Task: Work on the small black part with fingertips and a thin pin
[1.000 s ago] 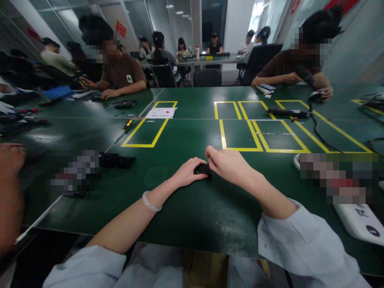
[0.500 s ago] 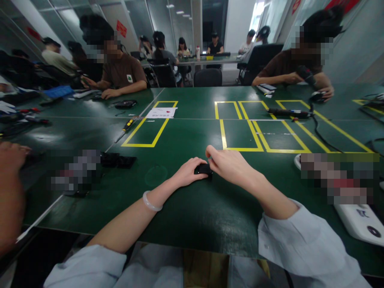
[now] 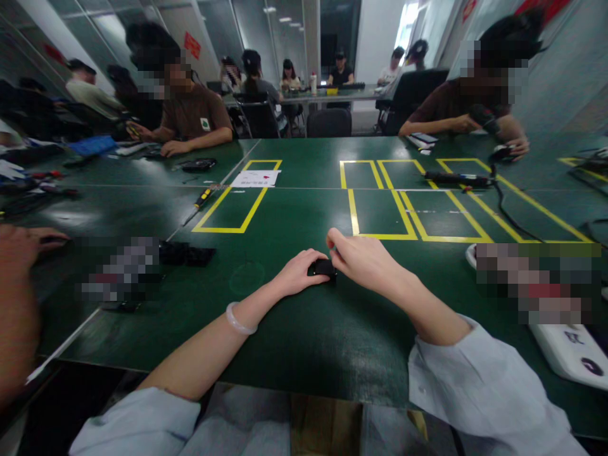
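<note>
Near the middle of the green table [image 3: 332, 354], a small black box-like object [image 3: 324, 268] rests within the grip of my left hand [image 3: 302, 274]. The thumb lies along its near side and the fingers curl over its far side. My right hand [image 3: 363, 258] is closed just to the right of the object, with thumb and forefinger pinched together. Whatever those fingertips hold, if anything, is hidden or too small to name. A pale bracelet [image 3: 241, 320] circles my left wrist.
Yellow tape outlines [image 3: 384, 237] mark the table ahead. A yellow-black screwdriver [image 3: 202, 200] lies beyond a black item [image 3: 187, 253] on the left. At right lies a white blurred device [image 3: 570, 354]. A co-worker's arm [image 3: 16, 304] reaches in at left; two people sit opposite.
My hands and the black object stay almost where they were. The co-worker's hand at the left edge has extended a little to the right.
</note>
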